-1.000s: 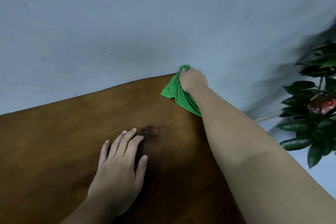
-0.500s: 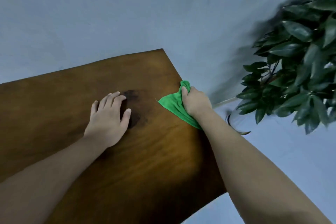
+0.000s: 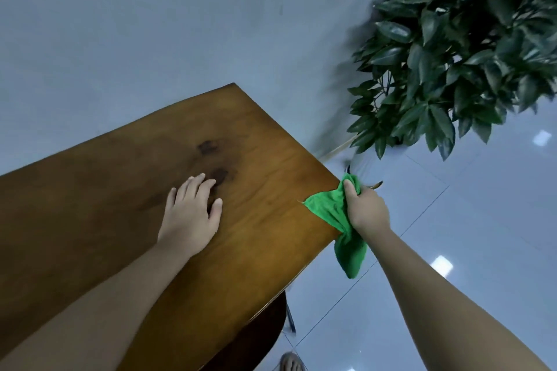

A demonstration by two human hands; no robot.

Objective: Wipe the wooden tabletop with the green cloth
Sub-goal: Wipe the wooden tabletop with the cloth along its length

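Observation:
The wooden tabletop (image 3: 256, 244) fills the lower left, brown with dark knots near its middle. My left hand (image 3: 191, 214) lies flat on it, fingers spread, just below one knot. My right hand (image 3: 366, 209) is at the table's right edge, fist closed around the green cloth (image 3: 328, 208). One corner of the cloth lies on the wood by the edge; the rest hangs down past the edge over the floor.
A leafy green plant (image 3: 461, 48) stands to the right of the table's far corner. A pale wall (image 3: 150, 24) runs behind the table. Glossy grey floor tiles (image 3: 482, 220) lie to the right. A dark rounded chair back (image 3: 256, 337) sits under the front edge.
My right hand has drawn the green cloth from the far corner along the right edge toward me, and part of it now hangs off the table. My left hand stays flat.

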